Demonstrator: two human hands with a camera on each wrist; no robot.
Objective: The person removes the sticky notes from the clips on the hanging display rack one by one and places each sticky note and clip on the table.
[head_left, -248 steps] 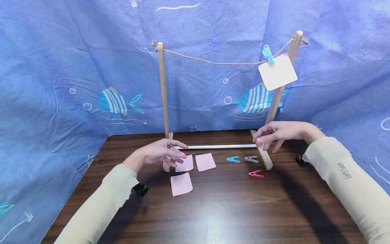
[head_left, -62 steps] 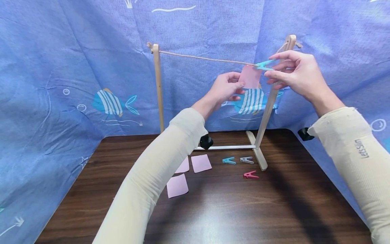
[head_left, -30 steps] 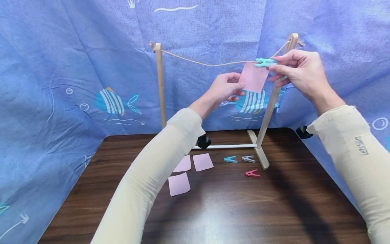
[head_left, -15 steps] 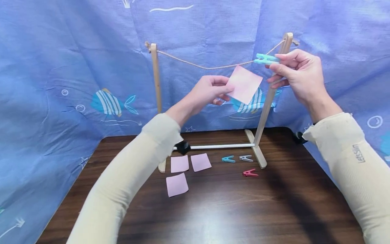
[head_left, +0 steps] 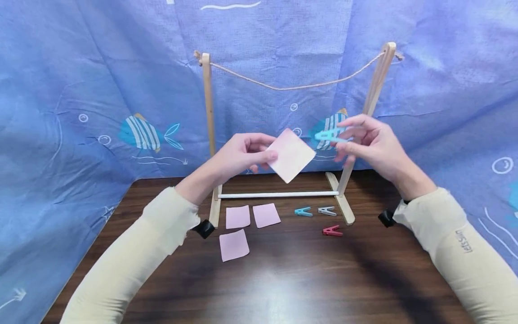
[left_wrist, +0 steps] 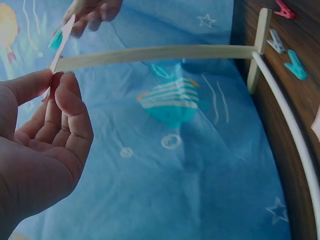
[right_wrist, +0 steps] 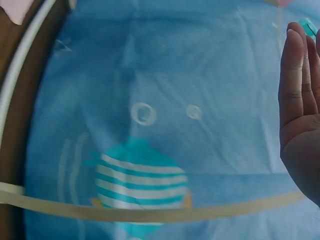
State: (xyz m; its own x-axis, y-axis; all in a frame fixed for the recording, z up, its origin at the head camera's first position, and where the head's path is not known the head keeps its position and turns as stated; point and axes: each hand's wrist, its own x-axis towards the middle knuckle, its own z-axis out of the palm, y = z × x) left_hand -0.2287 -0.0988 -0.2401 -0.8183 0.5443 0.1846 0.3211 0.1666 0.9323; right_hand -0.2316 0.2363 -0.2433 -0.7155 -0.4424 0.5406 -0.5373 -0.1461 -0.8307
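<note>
My left hand (head_left: 243, 155) pinches a pink square of paper (head_left: 292, 157) by its left corner, thumb in front; in the left wrist view the paper (left_wrist: 62, 45) is seen edge-on. To its right, my right hand (head_left: 370, 146) holds a light-blue clothespin (head_left: 328, 135) between thumb and fingers, its nose pointing left at the paper across a small gap. Both hands are in the air below the sagging twine (head_left: 283, 88), which has nothing on it. The right wrist view shows my right hand (right_wrist: 302, 105) at its edge, with a bit of the clothespin (right_wrist: 307, 27) behind the fingers.
A wooden stand with a left post (head_left: 208, 108), a right post (head_left: 376, 90) and a white bottom rod (head_left: 279, 195) stands on the dark table (head_left: 283, 270). Three pink papers (head_left: 238, 217) lie at its front; blue (head_left: 303, 211), grey (head_left: 327, 211) and red (head_left: 332, 231) clothespins lie to the right.
The clothespin and paper have come off the twine, where they hung at first. Both hands have since drawn down and toward me, holding them apart, and the twine sags freely.
</note>
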